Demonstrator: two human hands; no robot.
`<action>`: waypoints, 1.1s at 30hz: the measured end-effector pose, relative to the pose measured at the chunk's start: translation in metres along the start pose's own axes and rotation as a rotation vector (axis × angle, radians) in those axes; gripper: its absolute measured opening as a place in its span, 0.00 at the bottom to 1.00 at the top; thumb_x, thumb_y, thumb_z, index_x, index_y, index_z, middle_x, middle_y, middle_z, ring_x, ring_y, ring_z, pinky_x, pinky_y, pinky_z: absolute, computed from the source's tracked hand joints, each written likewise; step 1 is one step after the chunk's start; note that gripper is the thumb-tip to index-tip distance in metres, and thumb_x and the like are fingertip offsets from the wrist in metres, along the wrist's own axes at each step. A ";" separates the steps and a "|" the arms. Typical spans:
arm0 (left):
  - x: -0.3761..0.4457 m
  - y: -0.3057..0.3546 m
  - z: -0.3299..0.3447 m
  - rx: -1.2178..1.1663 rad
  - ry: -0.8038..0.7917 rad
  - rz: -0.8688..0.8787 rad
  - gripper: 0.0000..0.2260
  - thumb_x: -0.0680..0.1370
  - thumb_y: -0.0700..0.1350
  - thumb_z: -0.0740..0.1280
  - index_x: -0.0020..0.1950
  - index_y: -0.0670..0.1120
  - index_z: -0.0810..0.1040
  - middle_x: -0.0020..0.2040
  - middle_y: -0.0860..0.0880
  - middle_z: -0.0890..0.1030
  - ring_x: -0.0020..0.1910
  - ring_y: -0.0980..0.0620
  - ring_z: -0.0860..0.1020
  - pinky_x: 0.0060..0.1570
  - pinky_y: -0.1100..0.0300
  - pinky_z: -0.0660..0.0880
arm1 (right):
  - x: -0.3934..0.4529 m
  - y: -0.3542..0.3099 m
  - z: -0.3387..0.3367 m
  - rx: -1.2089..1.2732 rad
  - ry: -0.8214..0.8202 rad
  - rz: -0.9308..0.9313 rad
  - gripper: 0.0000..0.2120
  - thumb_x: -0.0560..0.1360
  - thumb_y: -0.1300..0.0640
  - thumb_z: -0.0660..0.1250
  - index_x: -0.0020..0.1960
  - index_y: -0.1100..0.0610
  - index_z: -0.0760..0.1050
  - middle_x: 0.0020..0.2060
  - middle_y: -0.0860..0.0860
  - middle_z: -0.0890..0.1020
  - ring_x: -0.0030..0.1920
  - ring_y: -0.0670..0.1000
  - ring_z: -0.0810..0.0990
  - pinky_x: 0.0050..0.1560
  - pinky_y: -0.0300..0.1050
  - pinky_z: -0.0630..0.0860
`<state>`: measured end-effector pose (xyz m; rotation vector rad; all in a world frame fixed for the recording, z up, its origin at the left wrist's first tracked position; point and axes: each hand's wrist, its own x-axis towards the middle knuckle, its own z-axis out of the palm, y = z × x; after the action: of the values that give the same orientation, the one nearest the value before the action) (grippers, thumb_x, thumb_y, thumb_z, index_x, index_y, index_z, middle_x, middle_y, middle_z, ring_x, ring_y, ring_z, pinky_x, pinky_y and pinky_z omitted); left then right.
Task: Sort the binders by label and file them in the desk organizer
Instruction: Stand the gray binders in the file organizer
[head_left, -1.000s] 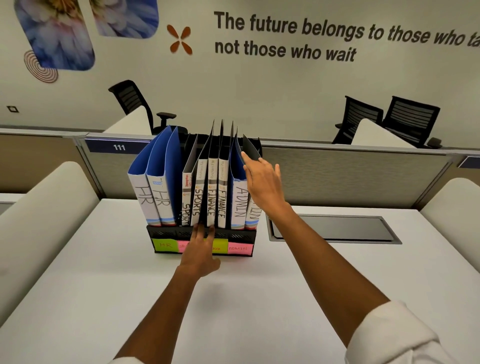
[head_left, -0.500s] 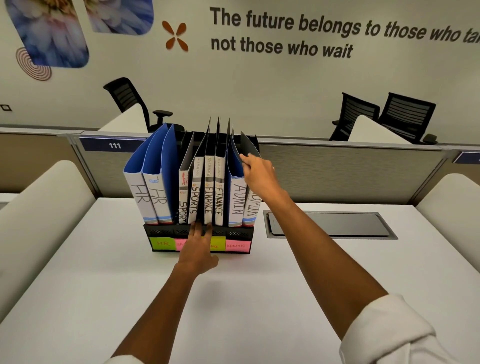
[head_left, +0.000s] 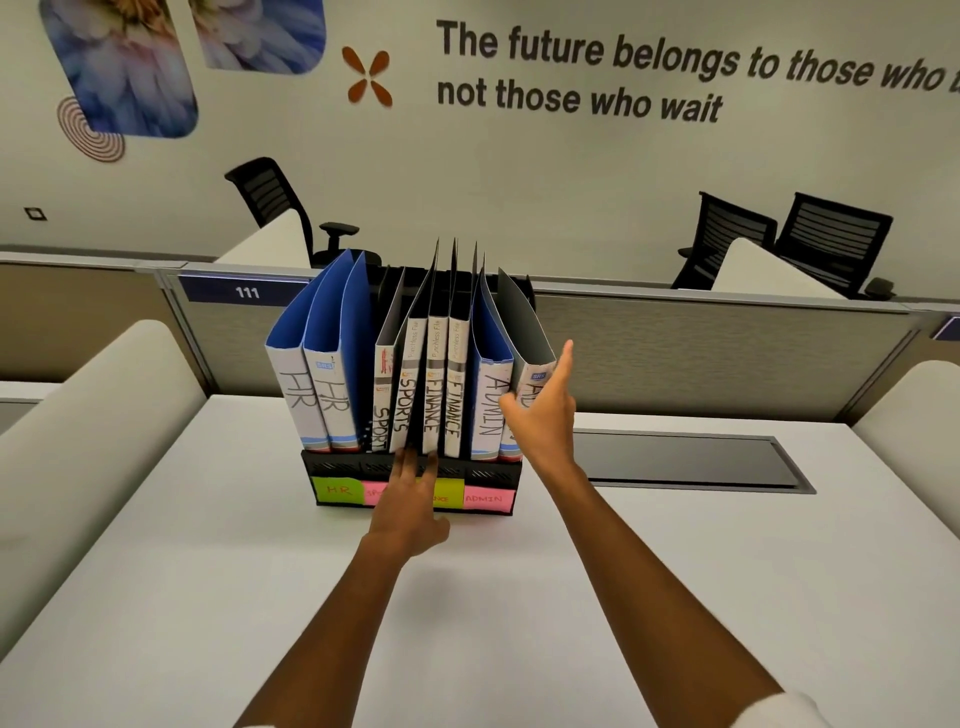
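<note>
Toward the far edge of the white desk, against the partition, the black desk organizer stands full: two blue HR binders at its left end, then two SPORTS binders, two FINANCE binders, and at the right end a blue ADMIN binder with a grey-covered ADMIN binder outermost. Coloured sticky labels on the organizer's front match that order as far as they can be read.

What could go wrong, to my eye, sits at the right end. The grey-covered binder leans outward with its cover splayed away from its neighbour; if it is not seated fully in its slot it may tip over the organizer's side, or a push on it may shove the whole rack along the desk. The black covers in the middle also fan loosely and could catch on one another.

The right hand lies against that binder's spine, fingers straight and spread, index finger pointing up; it touches and steadies but clasps nothing. The left hand presses flat, fingers extended, on the organizer's front lip at the foot of the SPORTS and FINANCE binders, bracing the rack.
</note>
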<state>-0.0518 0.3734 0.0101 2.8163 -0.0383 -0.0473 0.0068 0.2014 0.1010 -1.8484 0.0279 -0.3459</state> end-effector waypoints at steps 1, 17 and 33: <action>0.000 0.000 0.000 -0.003 0.002 0.000 0.43 0.74 0.50 0.69 0.80 0.47 0.44 0.79 0.44 0.39 0.78 0.44 0.37 0.74 0.52 0.54 | 0.001 -0.002 0.001 0.004 0.007 0.037 0.47 0.73 0.61 0.72 0.79 0.48 0.44 0.51 0.47 0.74 0.45 0.45 0.80 0.43 0.37 0.79; -0.001 0.005 -0.003 0.024 -0.034 -0.021 0.45 0.74 0.52 0.69 0.79 0.47 0.42 0.79 0.43 0.38 0.77 0.43 0.37 0.73 0.50 0.57 | -0.004 -0.014 -0.003 -0.285 0.038 0.065 0.08 0.71 0.56 0.72 0.46 0.54 0.74 0.43 0.51 0.83 0.42 0.51 0.82 0.44 0.53 0.82; 0.004 0.008 -0.003 0.087 -0.071 -0.059 0.46 0.73 0.53 0.69 0.79 0.48 0.41 0.79 0.43 0.37 0.77 0.42 0.36 0.72 0.48 0.60 | 0.003 -0.070 -0.019 -0.282 0.218 -0.068 0.11 0.73 0.53 0.72 0.51 0.56 0.75 0.44 0.51 0.83 0.41 0.49 0.82 0.38 0.40 0.77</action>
<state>-0.0477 0.3665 0.0155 2.9014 0.0267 -0.1628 -0.0057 0.2043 0.1728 -2.0848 0.1717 -0.6156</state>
